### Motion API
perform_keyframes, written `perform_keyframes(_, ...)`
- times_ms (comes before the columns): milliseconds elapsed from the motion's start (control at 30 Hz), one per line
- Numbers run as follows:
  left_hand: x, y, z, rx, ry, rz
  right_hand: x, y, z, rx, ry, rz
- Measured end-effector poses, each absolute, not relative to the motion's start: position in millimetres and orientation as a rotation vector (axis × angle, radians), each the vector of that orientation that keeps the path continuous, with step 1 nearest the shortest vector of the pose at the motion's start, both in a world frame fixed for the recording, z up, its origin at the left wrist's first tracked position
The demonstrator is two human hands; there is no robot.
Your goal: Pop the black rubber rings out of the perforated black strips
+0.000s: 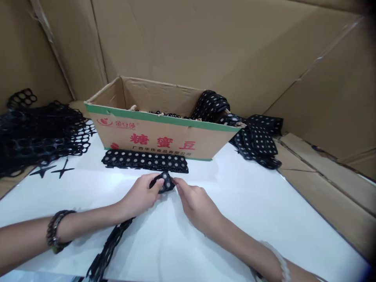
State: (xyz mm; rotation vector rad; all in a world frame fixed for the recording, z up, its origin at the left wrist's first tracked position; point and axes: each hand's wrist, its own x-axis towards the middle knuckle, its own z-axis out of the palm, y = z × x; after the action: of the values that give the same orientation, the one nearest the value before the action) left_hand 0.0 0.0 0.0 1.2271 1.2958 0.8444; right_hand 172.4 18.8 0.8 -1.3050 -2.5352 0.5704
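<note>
Read as a clock dial centred where the two hands meet, the small dotted piece (166, 183), black with pale round dots, sits at the very middle, up off the white table (235, 192). The left hand (143, 196) comes in from 8 o'clock and grasps it, thumb laid over the dots and the other fingers curled beneath. The right hand (198, 201) comes in from 4 o'clock, its thumb and forefinger drawn together in a pinch on the piece's 3 o'clock edge; a thin reddish sliver seems to show between those tips, but it is too small to make out. Just beyond the hands, towards 11 o'clock, a flat dotted strip (145, 160) lies along the foot of a cardboard carton (164, 129), which stands at 12 with red lettering and a green-taped rim. Dotted bands (209, 105) rise over the carton's far corner at 1 o'clock, and more dotted bundles (258, 143) are heaped outside it at 2. A tangle of black ringed mesh (35, 133) fills 10 o'clock, with two star-shaped scraps (42, 171) near it at 9. A black strand (110, 243) runs from beneath the left wrist towards 7.
</note>
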Motion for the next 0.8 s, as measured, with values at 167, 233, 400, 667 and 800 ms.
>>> perform_keyframes(167, -0.5, 0.9, 1.3, 1.186, 1.322, 0.786, 173.1, 19.5, 0.8, -1.276, -2.471, 0.695)
perform_keyframes(233, -0.3, 1.2, 1.7, 1.186, 1.327, 0.774, 173.2, 20.2, 0.4, -1.278, -2.466, 0.708)
perform_keyframes(400, -0.3, 0.7, 2.4, 1.305, 1.330, 0.772, 170.3, 22.4, 1.6, -1.353, -2.520, 0.666)
perform_keyframes(667, -9.2, 1.6, 4.4, 1.684, 1.428, 0.681, 147.8, 15.5, 12.6, -1.568, -2.886, 0.147)
perform_keyframes(800, -12.9, -0.2, 6.9, 1.816, 1.526, 0.508, 135.8, 7.0, 11.1, -1.533, -2.939, -0.013)
